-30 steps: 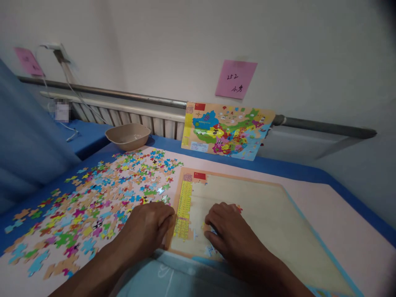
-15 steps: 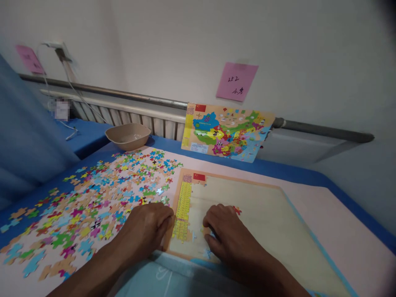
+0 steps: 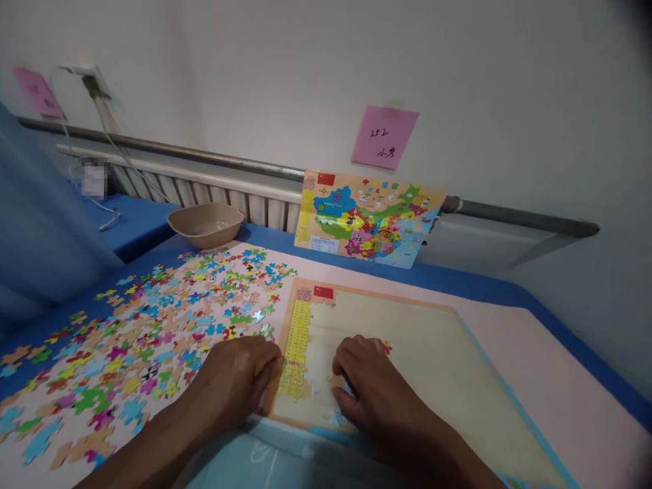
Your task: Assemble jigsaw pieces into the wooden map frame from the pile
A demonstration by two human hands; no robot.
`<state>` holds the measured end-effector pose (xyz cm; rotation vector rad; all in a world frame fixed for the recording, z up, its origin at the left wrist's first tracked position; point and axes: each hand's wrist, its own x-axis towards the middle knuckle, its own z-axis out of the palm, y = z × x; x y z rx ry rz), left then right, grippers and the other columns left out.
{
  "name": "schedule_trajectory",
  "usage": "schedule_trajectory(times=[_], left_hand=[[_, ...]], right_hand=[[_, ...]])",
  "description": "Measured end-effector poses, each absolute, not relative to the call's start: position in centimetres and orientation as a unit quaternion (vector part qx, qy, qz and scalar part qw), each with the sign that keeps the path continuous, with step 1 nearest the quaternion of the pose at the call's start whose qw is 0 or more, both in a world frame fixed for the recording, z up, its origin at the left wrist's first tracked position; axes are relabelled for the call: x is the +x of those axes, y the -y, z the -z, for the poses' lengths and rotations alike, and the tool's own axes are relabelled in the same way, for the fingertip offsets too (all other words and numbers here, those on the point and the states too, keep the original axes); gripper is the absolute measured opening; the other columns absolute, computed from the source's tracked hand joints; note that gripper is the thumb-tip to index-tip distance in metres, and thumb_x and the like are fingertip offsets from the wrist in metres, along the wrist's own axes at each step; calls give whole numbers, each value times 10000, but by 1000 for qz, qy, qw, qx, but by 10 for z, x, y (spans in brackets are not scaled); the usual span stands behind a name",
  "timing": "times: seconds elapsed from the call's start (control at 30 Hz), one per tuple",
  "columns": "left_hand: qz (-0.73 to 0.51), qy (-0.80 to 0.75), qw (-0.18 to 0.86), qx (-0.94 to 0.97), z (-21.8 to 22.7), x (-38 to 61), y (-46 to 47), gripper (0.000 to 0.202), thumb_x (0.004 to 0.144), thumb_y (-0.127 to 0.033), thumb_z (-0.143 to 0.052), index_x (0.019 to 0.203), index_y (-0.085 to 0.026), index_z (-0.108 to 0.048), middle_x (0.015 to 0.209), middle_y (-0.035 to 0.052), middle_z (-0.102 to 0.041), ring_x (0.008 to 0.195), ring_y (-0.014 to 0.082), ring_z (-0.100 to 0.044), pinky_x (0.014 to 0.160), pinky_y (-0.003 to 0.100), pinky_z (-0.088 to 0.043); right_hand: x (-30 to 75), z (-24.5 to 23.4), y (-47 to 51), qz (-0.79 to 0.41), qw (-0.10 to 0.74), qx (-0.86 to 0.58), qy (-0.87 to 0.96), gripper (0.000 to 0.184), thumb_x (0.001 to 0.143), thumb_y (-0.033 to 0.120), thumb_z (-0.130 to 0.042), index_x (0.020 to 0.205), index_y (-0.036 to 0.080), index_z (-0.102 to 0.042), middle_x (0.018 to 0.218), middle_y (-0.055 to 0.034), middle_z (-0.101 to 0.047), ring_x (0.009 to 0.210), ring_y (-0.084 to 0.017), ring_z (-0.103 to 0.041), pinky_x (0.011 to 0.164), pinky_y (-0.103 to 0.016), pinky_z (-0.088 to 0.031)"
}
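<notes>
My left hand [image 3: 242, 373] is closed, its knuckles up, resting at the left border of the puzzle board [image 3: 407, 353]. Whatever its fingertips grip is hidden. Over the left part of the board, my right hand [image 3: 371, 380] is curled, with an orange and pale-blue puzzle piece [image 3: 334, 382] showing between thumb and fingers. Joined yellow pieces [image 3: 295, 346] run down the board's left side, below a red flag piece [image 3: 324, 293]. A small blue and white piece [image 3: 336, 417] lies just below my right hand. Beyond it, a red piece [image 3: 386, 347] is partly covered.
Many loose puzzle pieces [image 3: 132, 353] spread across the left of the pink sheet. Behind them stands a beige bowl [image 3: 206, 225]. A map picture [image 3: 369, 217] leans against the wall rail [image 3: 524, 216]. A blue curtain [image 3: 41, 231] hangs at the left edge.
The whole scene shifts slightly left as the head view turns. Both hands keep nearly the same closed pose over the board's left part.
</notes>
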<state>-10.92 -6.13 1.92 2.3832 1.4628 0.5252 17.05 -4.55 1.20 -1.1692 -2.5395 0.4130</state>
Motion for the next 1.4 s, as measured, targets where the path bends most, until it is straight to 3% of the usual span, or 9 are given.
schedule_trajectory(times=[0.17,0.33,0.53,0.67,0.8,0.97,1.13,1.4], left_hand=[[-181,-518,141,824,-22,-112,63,285,1002,-202,-421,763,-222,-577,755,6,-633,742,214,-630,651,311,-331],[-195,-527,111,820,-24,-120,56,287,984,-182,-423,795,-222,-636,770,12,-675,751,197,-656,654,297,-403],[-363,-567,21,739,-58,-160,64,222,993,-299,-540,998,-248,-756,937,0,-788,831,178,-730,736,271,-520],[-452,-634,-42,626,-81,-198,84,204,950,-381,-621,951,-248,-776,914,-15,-789,802,178,-718,706,261,-527],[-492,-698,-37,518,-70,-234,101,227,905,-442,-667,959,-252,-779,828,-30,-761,735,174,-680,651,260,-499],[-480,-744,6,465,-27,-258,127,285,912,-496,-646,988,-249,-765,942,1,-775,895,226,-711,794,316,-543],[-398,-746,95,525,6,-247,154,263,976,-446,-573,965,-249,-747,877,8,-759,746,209,-696,656,318,-527],[-347,-706,20,617,6,-220,157,227,1034,-301,-505,951,-249,-710,913,36,-693,879,222,-645,774,372,-485]], right_hand=[[168,-13,47,-144,165,-404,888,253,759,38,-603,927,200,-507,976,-30,-541,900,-240,-450,838,-401,-299],[168,-14,47,-143,159,-392,895,188,852,67,-558,971,206,-517,998,-42,-556,914,-252,-458,853,-428,-298],[168,-12,43,-125,149,-381,904,134,894,91,-549,951,209,-521,979,-55,-566,895,-267,-481,830,-442,-312],[169,-3,36,-110,168,-361,911,61,942,165,-533,927,222,-551,907,-55,-583,823,-277,-514,768,-435,-327],[173,2,31,-90,189,-354,912,74,915,202,-571,970,243,-600,910,-52,-616,801,-281,-562,726,-426,-355],[175,3,28,-83,193,-339,917,57,909,258,-571,923,254,-626,872,-54,-633,754,-272,-582,676,-418,-400],[173,7,22,-85,207,-333,916,79,929,297,-577,917,270,-650,849,-54,-652,735,-273,-606,649,-422,-433],[178,15,20,-62,258,-305,914,130,953,325,-598,1061,288,-661,931,-41,-701,785,-262,-655,670,-422,-492]])
